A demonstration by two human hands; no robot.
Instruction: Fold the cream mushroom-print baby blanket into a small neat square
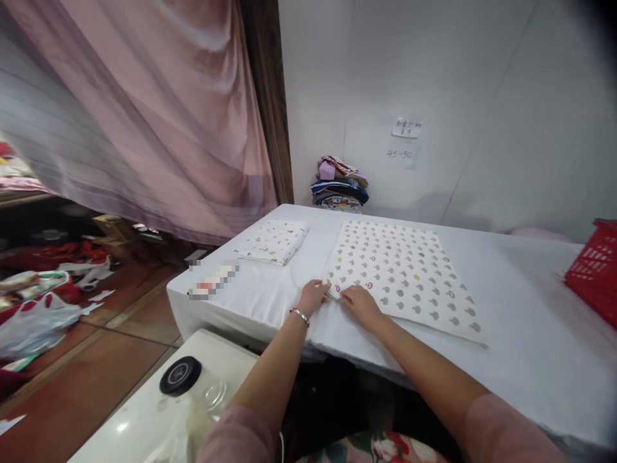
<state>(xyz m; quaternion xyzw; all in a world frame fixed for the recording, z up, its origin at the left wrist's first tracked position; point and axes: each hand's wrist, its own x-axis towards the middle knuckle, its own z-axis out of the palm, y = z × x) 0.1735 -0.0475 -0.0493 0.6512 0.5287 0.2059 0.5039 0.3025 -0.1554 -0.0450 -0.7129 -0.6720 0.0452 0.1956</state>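
A white cloth (400,270) printed with grey mushroom-like shapes and a few coloured ones lies flat and folded in layers on the white-covered table (525,321). My left hand (314,294), with a bracelet at the wrist, pinches the cloth's near left corner. Just right of it, my right hand (359,305) rests at the near edge of the same cloth, fingers bent and pressed on it; whether they grip the edge is partly hidden. To the left lies a smaller folded white cloth (277,242) with small scattered prints, apart from both hands.
Folded fabrics (340,183) are stacked by the wall. A red plastic basket (595,270) stands at the right. A blurred-out item (212,281) lies at the table's left edge. Near left, a white surface (135,411) holds a black round lid (180,375). A pink curtain (193,116) hangs behind.
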